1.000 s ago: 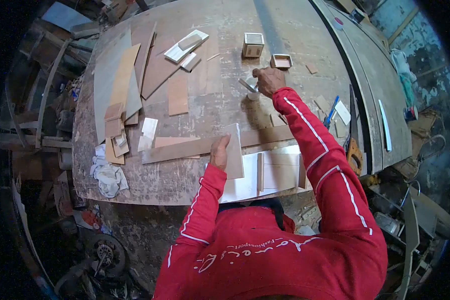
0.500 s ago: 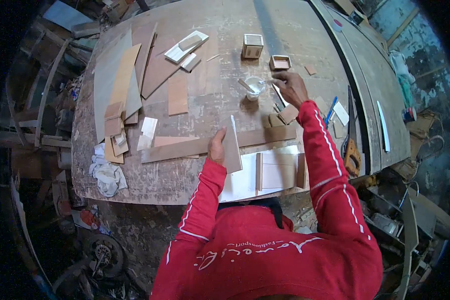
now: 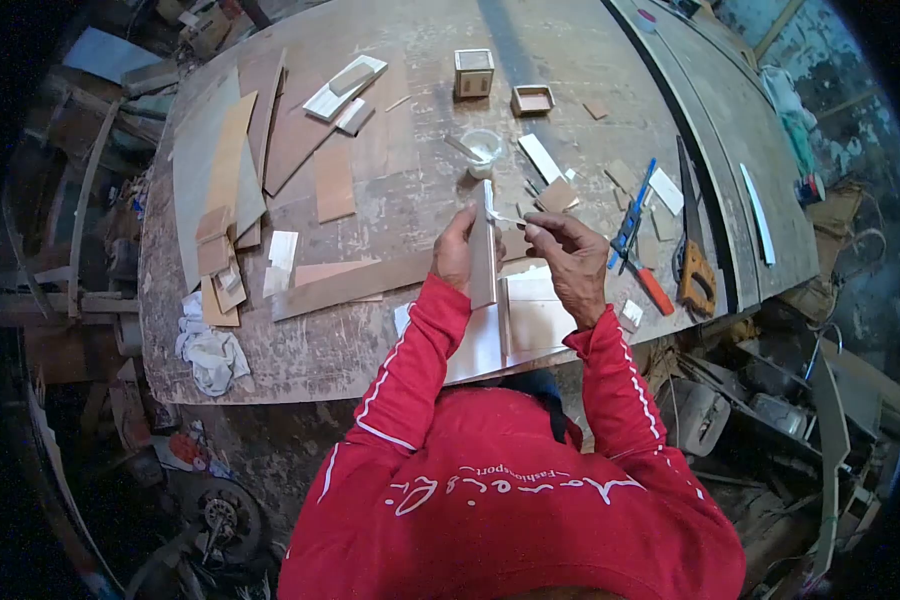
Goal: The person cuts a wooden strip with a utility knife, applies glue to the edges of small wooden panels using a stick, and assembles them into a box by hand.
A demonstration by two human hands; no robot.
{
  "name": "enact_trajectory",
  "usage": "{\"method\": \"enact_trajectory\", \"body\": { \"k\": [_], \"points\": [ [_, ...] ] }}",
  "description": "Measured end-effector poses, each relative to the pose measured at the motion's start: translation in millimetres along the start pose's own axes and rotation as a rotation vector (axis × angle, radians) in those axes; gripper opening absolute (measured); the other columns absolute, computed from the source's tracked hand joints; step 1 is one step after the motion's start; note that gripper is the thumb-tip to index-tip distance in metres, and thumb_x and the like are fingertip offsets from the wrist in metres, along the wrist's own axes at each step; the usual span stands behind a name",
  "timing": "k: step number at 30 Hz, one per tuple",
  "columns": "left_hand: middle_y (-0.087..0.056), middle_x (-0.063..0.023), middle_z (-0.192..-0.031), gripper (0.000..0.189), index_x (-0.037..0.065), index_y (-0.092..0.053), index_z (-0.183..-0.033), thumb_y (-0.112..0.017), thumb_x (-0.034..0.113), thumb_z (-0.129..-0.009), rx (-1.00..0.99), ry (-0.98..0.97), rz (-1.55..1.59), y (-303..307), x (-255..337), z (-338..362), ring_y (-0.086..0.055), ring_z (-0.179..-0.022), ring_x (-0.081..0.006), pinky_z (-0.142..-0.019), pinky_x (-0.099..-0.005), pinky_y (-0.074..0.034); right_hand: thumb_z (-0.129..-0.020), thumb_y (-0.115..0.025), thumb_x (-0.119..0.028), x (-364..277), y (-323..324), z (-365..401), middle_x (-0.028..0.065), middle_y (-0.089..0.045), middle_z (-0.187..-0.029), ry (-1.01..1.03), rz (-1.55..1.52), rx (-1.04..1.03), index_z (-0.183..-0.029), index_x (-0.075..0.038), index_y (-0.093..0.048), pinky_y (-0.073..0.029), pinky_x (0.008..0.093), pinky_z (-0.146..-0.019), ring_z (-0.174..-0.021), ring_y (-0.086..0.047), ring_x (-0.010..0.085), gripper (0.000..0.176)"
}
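My left hand (image 3: 454, 252) is closed on a thin wooden board (image 3: 482, 262), tilted so a narrow edge faces up. White paste, like glue, runs along that edge near the far end. My right hand (image 3: 570, 265) pinches a small thin stick (image 3: 508, 219) whose white-coated tip is at the board's edge. Beyond the board stands a plastic cup (image 3: 484, 160) of white paste with a flat stick leaning in it. Under my hands lies a pale panel (image 3: 532, 315) with a wooden strip on it, on a white sheet (image 3: 470, 345).
A long plank (image 3: 350, 286) lies across the table. Two small wooden boxes (image 3: 473, 75) stand at the back. On the right are a handsaw (image 3: 698, 275) and a red-and-blue tool (image 3: 652, 290). Wood offcuts (image 3: 335, 180) and a white rag (image 3: 215, 350) lie left.
My right hand has come from beside the cup down to the board, bringing the stick to its edge. My left hand has turned the board more on edge and shifted slightly right.
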State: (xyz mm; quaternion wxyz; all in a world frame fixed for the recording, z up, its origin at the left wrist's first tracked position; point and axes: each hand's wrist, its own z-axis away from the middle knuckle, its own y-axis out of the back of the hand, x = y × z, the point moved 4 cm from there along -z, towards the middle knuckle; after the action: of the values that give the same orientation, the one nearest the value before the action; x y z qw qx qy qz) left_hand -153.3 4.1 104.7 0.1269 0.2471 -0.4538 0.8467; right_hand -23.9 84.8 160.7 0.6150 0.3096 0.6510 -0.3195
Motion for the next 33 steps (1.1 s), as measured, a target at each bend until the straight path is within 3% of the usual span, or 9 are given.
{"method": "enact_trajectory", "body": {
  "k": [5,14,17,23,26,29,33],
  "points": [
    [-0.046,-0.0022,-0.063,0.037,0.012,-0.053,-0.085,-0.044,0.046,-0.096,-0.026,0.036,-0.019,-6,-5,1,-0.043,-0.05,-0.0148,-0.043,-0.0284,-0.035,-0.088,-0.069,-0.006,3,5,11,0.006,-0.07,-0.097,0.0,0.026,0.043,-0.104,-0.001,-0.073,-0.054,0.0259,-0.072,-0.081,-0.065,0.0116,0.017],
    [-0.045,-0.0016,-0.062,0.037,0.012,-0.054,-0.084,-0.045,0.046,-0.096,-0.027,0.072,-0.011,-13,-6,11,-0.04,-0.048,-0.014,-0.043,-0.0275,-0.033,-0.086,-0.066,0.0,-16,7,22,0.0095,-0.07,-0.096,0.401,0.266,0.087,-0.098,0.0,-0.07,-0.055,0.0268,-0.073,-0.084,-0.068,0.0163,0.013],
    [-0.044,-0.0006,-0.061,0.036,0.013,-0.054,-0.085,-0.045,0.046,-0.096,-0.065,0.077,-0.02,-15,-7,14,-0.039,-0.047,-0.0132,-0.043,-0.0271,-0.032,-0.086,-0.065,0.0,-26,6,25,0.009,-0.07,-0.096,0.42,0.309,0.115,-0.098,-0.001,-0.07,-0.055,0.0268,-0.073,-0.083,-0.068,0.0165,0.013],
    [-0.044,-0.0002,-0.061,0.037,0.013,-0.054,-0.086,-0.044,0.047,-0.096,-0.085,0.074,-0.061,-16,-9,16,-0.039,-0.047,-0.0129,-0.043,-0.027,-0.032,-0.087,-0.067,-0.008,-21,8,22,0.0085,-0.071,-0.093,0.111,0.282,0.121,-0.101,-0.003,-0.073,-0.053,0.027,-0.07,-0.081,-0.067,0.0149,0.015],
    [-0.044,-0.0008,-0.06,0.038,0.013,-0.054,-0.085,-0.043,0.047,-0.097,-0.058,0.067,-0.089,-14,-9,15,-0.04,-0.048,-0.0136,-0.043,-0.0273,-0.032,-0.089,-0.067,-0.005,-18,8,22,0.0017,-0.069,-0.084,0.141,0.307,0.105,-0.101,-0.001,-0.073,-0.047,0.0213,-0.062,-0.072,-0.059,0.0066,0.015],
    [-0.044,-0.0016,-0.06,0.039,0.012,-0.054,-0.085,-0.043,0.048,-0.096,0.004,0.047,-0.102,-13,-10,15,-0.041,-0.048,-0.0146,-0.043,-0.0277,-0.033,-0.089,-0.067,-0.006,-17,10,26,0.0027,-0.069,-0.085,0.168,0.275,0.03,-0.102,0.0,-0.072,-0.044,0.021,-0.06,-0.069,-0.056,0.0056,0.015],
    [-0.046,-0.0027,-0.061,0.039,0.012,-0.054,-0.086,-0.045,0.048,-0.096,-0.067,0.045,-0.079,-13,-12,12,-0.042,-0.049,-0.0156,-0.043,-0.0283,-0.034,-0.086,-0.069,-0.01,-11,18,24,0.0069,-0.073,-0.09,0.066,0.199,0.061,-0.1,-0.004,-0.075,-0.051,0.0266,-0.071,-0.079,-0.064,0.0124,0.016]
  ]
}}
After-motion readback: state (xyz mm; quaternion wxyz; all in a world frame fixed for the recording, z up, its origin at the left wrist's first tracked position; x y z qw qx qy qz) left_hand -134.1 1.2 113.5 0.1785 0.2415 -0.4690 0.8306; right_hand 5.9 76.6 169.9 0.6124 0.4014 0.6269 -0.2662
